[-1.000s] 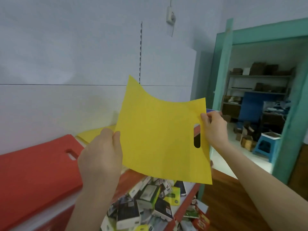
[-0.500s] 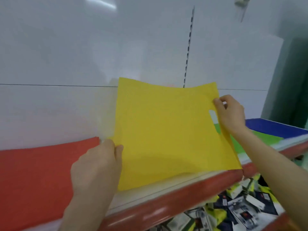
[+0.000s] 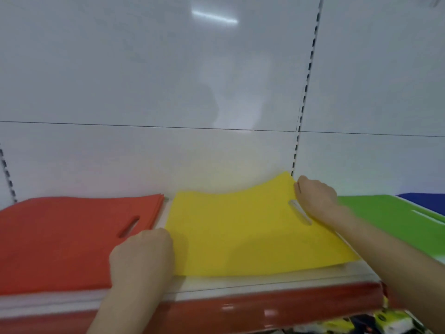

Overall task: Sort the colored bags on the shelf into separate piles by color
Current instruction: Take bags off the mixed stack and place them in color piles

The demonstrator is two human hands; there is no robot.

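Observation:
A flat yellow bag (image 3: 240, 230) with a cut-out handle lies on the shelf (image 3: 265, 279), its far edge still bowed upward. My left hand (image 3: 142, 259) grips its near left corner, and my right hand (image 3: 315, 198) pinches its far right edge beside the handle slot. To the left lies a stack of red bags (image 3: 62, 237). A green bag pile (image 3: 397, 218) sits to the right, with a blue bag (image 3: 423, 201) beyond it at the frame edge.
The shelf has a glossy red front lip (image 3: 265, 309) and a white back panel (image 3: 168, 92) with slotted uprights. Boxed goods (image 3: 361, 324) show on the lower shelf at the bottom right.
The yellow bag has come down from being held up in the air onto the shelf between the red and green piles. Both hands lowered with it, and my view turned left.

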